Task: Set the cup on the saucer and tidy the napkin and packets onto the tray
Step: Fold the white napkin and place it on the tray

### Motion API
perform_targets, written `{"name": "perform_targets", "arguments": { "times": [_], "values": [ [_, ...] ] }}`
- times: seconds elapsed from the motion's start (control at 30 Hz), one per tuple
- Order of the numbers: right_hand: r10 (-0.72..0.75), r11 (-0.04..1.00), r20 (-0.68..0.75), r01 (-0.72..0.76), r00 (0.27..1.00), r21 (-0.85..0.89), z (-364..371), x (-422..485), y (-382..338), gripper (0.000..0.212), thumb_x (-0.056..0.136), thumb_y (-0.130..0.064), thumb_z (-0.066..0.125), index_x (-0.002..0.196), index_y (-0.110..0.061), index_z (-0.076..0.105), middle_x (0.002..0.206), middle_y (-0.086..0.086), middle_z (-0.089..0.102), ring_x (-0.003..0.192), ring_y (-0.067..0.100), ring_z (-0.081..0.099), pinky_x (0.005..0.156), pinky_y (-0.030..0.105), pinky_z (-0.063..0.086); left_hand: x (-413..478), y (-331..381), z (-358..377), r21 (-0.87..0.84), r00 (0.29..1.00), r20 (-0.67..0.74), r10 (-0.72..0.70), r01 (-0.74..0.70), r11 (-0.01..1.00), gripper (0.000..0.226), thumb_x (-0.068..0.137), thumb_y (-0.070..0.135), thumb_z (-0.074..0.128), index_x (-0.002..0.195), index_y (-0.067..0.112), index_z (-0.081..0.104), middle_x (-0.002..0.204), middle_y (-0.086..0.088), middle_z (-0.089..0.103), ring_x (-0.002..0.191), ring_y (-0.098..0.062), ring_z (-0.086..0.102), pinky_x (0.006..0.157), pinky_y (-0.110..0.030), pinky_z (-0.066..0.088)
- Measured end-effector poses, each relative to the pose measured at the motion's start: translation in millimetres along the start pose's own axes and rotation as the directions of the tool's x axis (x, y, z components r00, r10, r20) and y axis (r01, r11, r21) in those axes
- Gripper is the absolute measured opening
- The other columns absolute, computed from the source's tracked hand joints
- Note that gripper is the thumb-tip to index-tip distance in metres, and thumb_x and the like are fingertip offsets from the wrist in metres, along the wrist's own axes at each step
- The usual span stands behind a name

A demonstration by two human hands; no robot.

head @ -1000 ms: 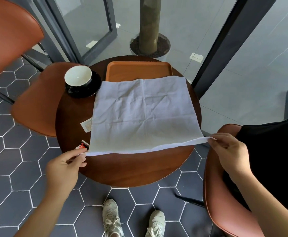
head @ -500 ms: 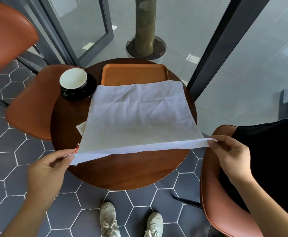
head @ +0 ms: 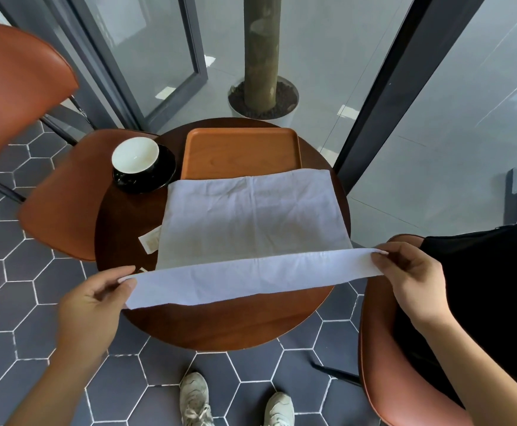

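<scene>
A pale blue-white napkin [head: 251,219] lies spread over the round wooden table [head: 220,324], its far edge overlapping the orange tray [head: 241,152]. My left hand [head: 94,302] pinches the near left corner and my right hand [head: 411,278] pinches the near right corner, with the near edge lifted and stretched taut above the table. The white-lined black cup [head: 135,159] sits on the black saucer [head: 161,179] at the table's far left. A pale packet [head: 150,241] pokes out from under the napkin's left side; any other packets are hidden.
Orange chairs stand at the left [head: 63,195], the far left [head: 14,87] and the near right [head: 383,364]. A potted trunk [head: 263,96] and glass panels rise behind the table. My shoes [head: 195,401] are on the hexagon-tiled floor below.
Both hands have raised the napkin's near edge higher and carried it away from me, so more of the underside shows. The red packet near my left hand is now hidden.
</scene>
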State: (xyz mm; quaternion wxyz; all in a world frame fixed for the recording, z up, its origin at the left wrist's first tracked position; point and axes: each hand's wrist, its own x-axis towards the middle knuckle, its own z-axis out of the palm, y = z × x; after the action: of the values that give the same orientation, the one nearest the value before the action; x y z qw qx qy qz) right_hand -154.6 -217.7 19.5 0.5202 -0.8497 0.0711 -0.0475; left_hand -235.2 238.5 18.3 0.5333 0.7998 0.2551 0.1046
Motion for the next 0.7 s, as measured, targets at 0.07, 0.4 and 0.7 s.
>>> {"name": "perform_targets", "arguments": {
  "times": [0.07,0.4,0.7],
  "values": [
    [-0.017,1.000,-0.007,0.017,1.000,-0.021,2,6,-5,0.037,0.087,-0.011,0.072,0.086,-0.048,0.072,0.084,-0.021,0.073,0.076,-0.003,0.067,0.067,0.004,0.047,6,4,4,-0.047,1.000,-0.017,0.004,-0.004,0.999,0.027,0.088,0.008,0.071,0.099,0.032,0.074,0.094,0.004,0.074,0.088,-0.029,0.071,0.075,-0.020,0.057],
    [0.010,0.995,-0.068,-0.017,0.998,-0.103,23,57,-31,0.036,0.090,-0.020,0.069,0.084,-0.056,0.067,0.081,-0.035,0.068,0.075,-0.014,0.062,0.059,-0.002,0.040,68,6,19,-0.212,0.995,-0.089,-0.051,0.031,0.977,0.020,0.087,0.011,0.074,0.092,0.030,0.076,0.083,0.010,0.077,0.074,-0.006,0.073,0.061,-0.016,0.057],
    [0.114,0.977,-0.100,-0.129,0.988,-0.169,62,117,-45,0.016,0.092,-0.021,0.065,0.085,-0.035,0.071,0.070,-0.026,0.068,0.063,-0.006,0.061,0.054,0.013,0.046,135,13,38,-0.160,0.996,-0.072,-0.045,0.032,0.987,0.018,0.084,0.014,0.077,0.086,0.031,0.077,0.082,0.008,0.076,0.075,-0.008,0.071,0.065,-0.020,0.056]
  ]
}}
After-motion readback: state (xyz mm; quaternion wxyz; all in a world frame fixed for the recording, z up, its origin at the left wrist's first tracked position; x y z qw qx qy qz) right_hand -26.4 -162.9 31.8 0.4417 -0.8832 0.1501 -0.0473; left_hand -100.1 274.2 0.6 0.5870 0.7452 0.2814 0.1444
